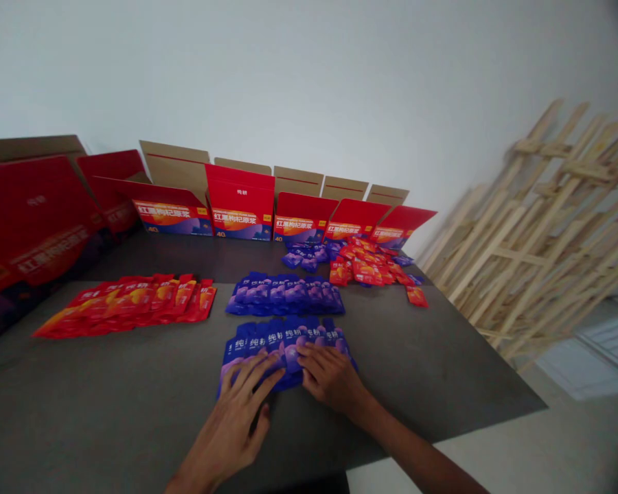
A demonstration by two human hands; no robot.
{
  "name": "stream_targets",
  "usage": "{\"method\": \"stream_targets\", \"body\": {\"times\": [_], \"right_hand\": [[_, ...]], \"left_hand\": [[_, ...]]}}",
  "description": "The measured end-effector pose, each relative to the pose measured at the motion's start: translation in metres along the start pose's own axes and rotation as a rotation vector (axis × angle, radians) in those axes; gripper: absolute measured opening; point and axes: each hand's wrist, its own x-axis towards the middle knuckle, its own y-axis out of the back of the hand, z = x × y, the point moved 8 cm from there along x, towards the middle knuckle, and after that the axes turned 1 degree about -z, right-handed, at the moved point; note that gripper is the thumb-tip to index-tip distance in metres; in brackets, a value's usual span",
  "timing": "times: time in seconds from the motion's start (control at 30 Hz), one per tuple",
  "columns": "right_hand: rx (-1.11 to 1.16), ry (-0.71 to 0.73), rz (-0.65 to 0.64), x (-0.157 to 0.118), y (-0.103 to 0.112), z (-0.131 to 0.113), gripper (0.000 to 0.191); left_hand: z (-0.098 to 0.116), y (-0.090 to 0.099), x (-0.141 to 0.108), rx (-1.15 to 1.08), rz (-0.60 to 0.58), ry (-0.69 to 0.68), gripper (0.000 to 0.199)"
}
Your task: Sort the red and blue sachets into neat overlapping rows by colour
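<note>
Several purple sachets [292,337] lie overlapping in a row near the table's front edge. My left hand [242,412] rests on the left part of this row, its fingers spread over the sachets. On the right part sits my right hand [332,377], fingers bent together at a sachet's lower half; whether it grips one is hidden. Just behind is a second row of purple sachets [285,291]. A fanned row of red sachets [139,302] lies to the left.
Open red boxes [242,206] line the back and left of the table [149,412]. A loose pile of red sachets [365,264] and some purple sachets [306,255] lie at the back right. Wooden racks [540,240] stand beyond the right edge.
</note>
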Motion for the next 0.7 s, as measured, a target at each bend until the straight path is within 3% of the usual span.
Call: {"method": "stream_targets", "body": {"times": [0.23,0.43,0.7], "right_hand": [[0.105,-0.091,-0.062,0.004,0.012,0.002,0.037],[0.119,-0.141,-0.131,0.007,0.011,0.007,0.038],[0.123,-0.144,-0.081,0.006,0.012,0.004,0.032]], "left_hand": [[-0.005,-0.010,-0.003,-0.026,-0.035,0.011,0.074],[-0.005,-0.007,-0.005,-0.042,-0.011,0.028,0.071],[-0.003,0.002,-0.003,-0.077,0.018,0.027,0.068]]}}
